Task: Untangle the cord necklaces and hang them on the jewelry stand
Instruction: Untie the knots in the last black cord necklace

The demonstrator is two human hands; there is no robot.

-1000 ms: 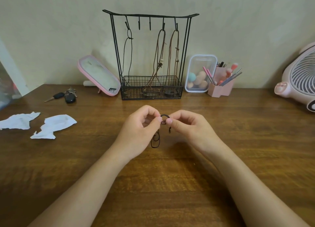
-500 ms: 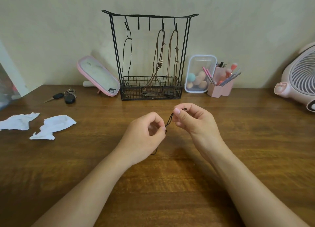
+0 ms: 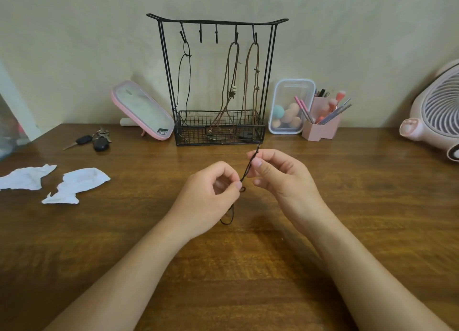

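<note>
A dark cord necklace (image 3: 249, 167) is held taut above the table (image 3: 360, 206). Its lower part is pinched by the curled fingers of the left hand (image 3: 208, 194) and its upper end by the right hand (image 3: 278, 176) (a loop dangles below the left). Three other necklaces (image 3: 233, 93) are hung on the jewelry stand (image 3: 216, 21) behind.

Left hand (image 3: 208, 196): fingers curled, thumb and forefinger pinching a dark cord (image 3: 248, 168); forearm enters from 7 o'clock.
Right hand (image 3: 280, 179): at 2 o'clock of the left hand, fingers curled, fingertips pinching the same cord; forearm enters from 5 o'clock.
</note>
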